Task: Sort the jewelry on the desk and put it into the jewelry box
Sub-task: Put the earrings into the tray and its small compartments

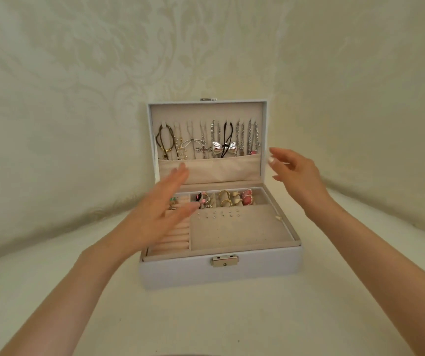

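Evidently, with the jewelry [234,197] stowed in the jewelry box [219,274] on the desk [232,319], its lid [206,111] is best caught at both edges by left hand [160,211] and right hand [300,176], grips spread empty, and lowered evenly.

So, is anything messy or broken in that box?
Nothing stands out. The jewelry box stands open and looks whole. The necklaces hang side by side in the lid, the rings sit in their slots, and the small earrings line up in rows on the pad. The left hand and right hand hold nothing.
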The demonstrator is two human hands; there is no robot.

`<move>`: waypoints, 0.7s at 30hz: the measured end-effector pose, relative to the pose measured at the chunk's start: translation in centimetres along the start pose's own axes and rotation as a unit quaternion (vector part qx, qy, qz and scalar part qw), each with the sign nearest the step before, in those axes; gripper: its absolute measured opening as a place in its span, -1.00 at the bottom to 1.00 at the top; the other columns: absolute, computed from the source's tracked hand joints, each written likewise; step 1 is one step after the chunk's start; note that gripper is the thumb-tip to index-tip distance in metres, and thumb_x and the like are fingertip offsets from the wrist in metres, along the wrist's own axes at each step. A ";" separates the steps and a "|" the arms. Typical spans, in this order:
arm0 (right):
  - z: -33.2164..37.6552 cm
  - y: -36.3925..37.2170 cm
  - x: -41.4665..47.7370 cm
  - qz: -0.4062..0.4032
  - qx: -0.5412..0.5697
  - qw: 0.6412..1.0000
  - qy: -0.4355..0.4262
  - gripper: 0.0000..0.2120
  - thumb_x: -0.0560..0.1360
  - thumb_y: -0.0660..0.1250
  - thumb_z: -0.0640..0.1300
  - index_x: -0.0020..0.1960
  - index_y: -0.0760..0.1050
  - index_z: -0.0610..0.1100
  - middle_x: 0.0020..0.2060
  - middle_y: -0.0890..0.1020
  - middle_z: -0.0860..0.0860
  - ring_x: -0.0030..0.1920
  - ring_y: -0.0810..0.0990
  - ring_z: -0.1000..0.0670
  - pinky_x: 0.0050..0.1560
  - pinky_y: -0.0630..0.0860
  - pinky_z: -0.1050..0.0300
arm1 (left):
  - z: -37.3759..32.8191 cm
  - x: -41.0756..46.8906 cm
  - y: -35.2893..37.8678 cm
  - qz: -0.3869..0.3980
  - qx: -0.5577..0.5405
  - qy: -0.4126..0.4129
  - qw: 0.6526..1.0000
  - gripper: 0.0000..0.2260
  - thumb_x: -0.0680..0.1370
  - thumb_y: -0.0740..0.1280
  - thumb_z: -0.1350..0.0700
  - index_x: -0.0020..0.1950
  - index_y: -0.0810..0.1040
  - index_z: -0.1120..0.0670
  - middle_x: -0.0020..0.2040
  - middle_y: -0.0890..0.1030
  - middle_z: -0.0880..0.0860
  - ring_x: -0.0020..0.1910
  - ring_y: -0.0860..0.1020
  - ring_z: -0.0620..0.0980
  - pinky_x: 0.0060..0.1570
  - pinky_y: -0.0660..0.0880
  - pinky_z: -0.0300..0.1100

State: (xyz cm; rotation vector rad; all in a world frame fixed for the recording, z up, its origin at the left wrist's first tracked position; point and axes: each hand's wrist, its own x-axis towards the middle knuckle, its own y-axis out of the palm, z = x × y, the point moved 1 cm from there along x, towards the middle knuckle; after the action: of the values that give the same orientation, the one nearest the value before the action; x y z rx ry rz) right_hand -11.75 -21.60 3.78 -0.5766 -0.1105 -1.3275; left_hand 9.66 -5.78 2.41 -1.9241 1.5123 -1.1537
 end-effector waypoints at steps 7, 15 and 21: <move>2.5 1.7 3.5 0.064 0.137 0.974 0.170 -0.36 0.56 0.02 0.30 0.53 0.11 0.01 0.50 0.20 0.04 0.49 0.18 -0.05 0.47 0.10 -0.15 | 0.6 6.3 -2.2 -0.203 -0.330 -0.250 0.887 -0.39 0.58 -0.02 -0.28 0.54 0.03 0.01 0.54 0.08 -0.01 0.51 0.09 -0.02 0.47 0.00 -0.06; 3.9 0.0 3.5 0.074 0.190 0.957 0.208 -0.27 0.54 -0.17 0.36 0.44 0.30 -0.11 0.35 0.44 -0.18 0.42 0.31 -0.15 0.42 -0.04 -0.30 | -1.6 5.2 -3.0 -0.167 -0.406 -0.245 0.864 -0.39 0.60 -0.17 -0.26 0.50 0.18 0.07 0.41 0.31 -0.06 0.42 0.23 -0.08 0.35 0.14 -0.17; 3.0 -2.0 -0.2 0.097 0.182 0.961 0.186 -0.07 0.43 -0.29 0.47 0.45 0.30 -0.16 0.36 0.44 -0.12 0.40 0.35 -0.09 0.47 -0.06 -0.19 | -0.4 0.6 -1.6 -0.204 -0.407 -0.209 0.866 -0.29 0.54 -0.21 -0.35 0.42 0.37 0.05 0.40 0.41 0.00 0.41 0.30 -0.09 0.45 -0.01 -0.11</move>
State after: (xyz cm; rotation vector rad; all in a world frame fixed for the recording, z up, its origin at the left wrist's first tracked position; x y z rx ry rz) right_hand -12.90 -20.30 6.96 -0.0189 0.0131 -1.1651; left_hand 10.29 -5.81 4.04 -2.9109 1.4922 -0.1219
